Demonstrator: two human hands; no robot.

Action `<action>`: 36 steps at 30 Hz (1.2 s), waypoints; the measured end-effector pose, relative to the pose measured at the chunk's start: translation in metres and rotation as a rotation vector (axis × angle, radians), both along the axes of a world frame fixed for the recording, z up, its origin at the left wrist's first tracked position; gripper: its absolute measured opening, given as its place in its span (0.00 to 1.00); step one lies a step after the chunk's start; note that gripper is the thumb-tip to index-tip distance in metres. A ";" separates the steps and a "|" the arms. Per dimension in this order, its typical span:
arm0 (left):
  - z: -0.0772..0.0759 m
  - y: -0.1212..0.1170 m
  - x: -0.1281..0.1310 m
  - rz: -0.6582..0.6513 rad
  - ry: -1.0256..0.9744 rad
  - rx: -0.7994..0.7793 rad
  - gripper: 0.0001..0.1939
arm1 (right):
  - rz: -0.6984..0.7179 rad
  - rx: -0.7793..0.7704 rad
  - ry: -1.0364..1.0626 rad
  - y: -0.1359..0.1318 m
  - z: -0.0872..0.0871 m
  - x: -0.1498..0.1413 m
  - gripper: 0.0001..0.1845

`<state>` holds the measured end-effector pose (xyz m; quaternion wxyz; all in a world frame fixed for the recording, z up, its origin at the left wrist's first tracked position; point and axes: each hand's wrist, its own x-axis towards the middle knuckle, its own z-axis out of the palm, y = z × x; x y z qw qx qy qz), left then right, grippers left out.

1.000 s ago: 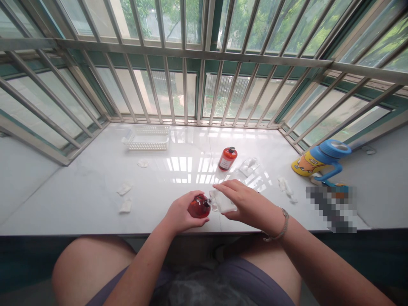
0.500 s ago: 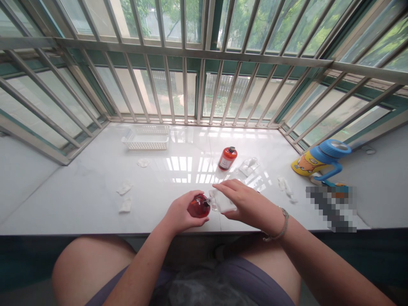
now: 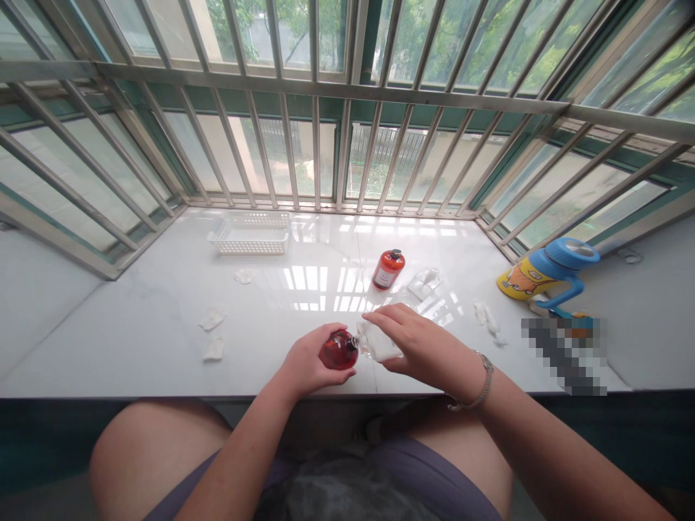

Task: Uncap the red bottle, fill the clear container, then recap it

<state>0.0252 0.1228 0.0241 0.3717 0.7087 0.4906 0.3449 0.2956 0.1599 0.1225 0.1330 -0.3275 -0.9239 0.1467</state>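
Observation:
My left hand (image 3: 304,365) is wrapped round a small red bottle (image 3: 337,350), tipped on its side with its open neck pointing right. The neck meets a clear flat pouch or container (image 3: 380,347) that my right hand (image 3: 420,346) grips from above, a bracelet on that wrist. Both rest near the front edge of the white marble sill (image 3: 163,325). A second red bottle (image 3: 387,269) with a black cap stands upright further back.
A white slotted basket (image 3: 250,234) sits at the back left. Small white pads (image 3: 213,319) lie left, clear wrappers (image 3: 424,282) and more pads (image 3: 483,315) right. A blue-and-yellow handled cup (image 3: 548,271) stands far right. Metal window bars enclose the sill.

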 end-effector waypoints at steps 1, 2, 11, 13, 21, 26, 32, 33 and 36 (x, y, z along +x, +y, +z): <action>0.000 0.000 0.000 0.000 -0.003 -0.003 0.38 | 0.000 0.002 -0.003 0.000 0.000 0.000 0.47; 0.000 0.000 0.000 0.001 -0.005 -0.005 0.38 | 0.000 0.005 -0.008 0.000 0.000 0.000 0.46; -0.002 0.000 -0.001 0.002 -0.005 -0.006 0.38 | 0.001 0.027 -0.020 -0.001 0.003 0.000 0.46; -0.001 0.000 -0.001 0.001 -0.005 -0.005 0.38 | -0.001 0.029 -0.019 -0.002 0.003 0.000 0.46; -0.002 0.000 -0.001 0.000 -0.007 0.000 0.39 | 0.009 0.056 -0.031 -0.002 0.005 -0.001 0.45; -0.002 0.001 -0.001 0.003 -0.008 0.003 0.38 | 0.014 0.103 -0.040 -0.002 0.007 -0.001 0.45; -0.003 0.001 -0.001 0.002 -0.015 0.002 0.38 | 0.011 0.147 -0.061 -0.002 0.009 -0.002 0.44; -0.003 0.001 -0.001 0.002 -0.015 0.001 0.38 | 0.010 0.151 -0.063 -0.002 0.010 -0.002 0.44; -0.003 0.001 -0.001 0.002 -0.013 0.000 0.38 | 0.008 0.155 -0.064 -0.003 0.012 -0.002 0.44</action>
